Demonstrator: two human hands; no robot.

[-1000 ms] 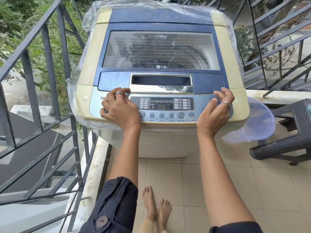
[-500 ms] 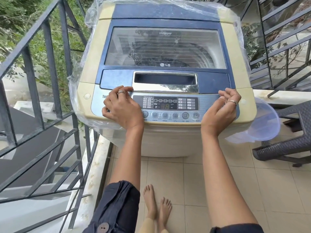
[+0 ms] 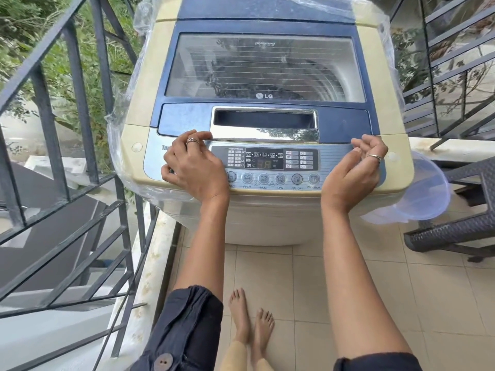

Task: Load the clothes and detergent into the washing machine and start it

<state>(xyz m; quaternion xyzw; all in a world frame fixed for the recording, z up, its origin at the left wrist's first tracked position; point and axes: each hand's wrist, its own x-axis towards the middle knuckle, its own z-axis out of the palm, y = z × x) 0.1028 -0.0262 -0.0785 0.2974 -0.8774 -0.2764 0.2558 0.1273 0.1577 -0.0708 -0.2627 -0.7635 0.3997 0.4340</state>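
The washing machine (image 3: 267, 218) is standing on the tiled floor (image 3: 375, 277), lid (image 3: 265, 68) closed, its contents unclear through the glass. Left hand (image 3: 192, 167) and right hand (image 3: 353, 170) are resting curled on the control panel (image 3: 273, 159); I cannot tell their grip.

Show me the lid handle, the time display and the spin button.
lid handle (image 3: 263, 119): head view, dark recess in the chrome.
time display (image 3: 264, 164): head view, lit digits.
spin button (image 3: 280, 179): head view, button's centre.
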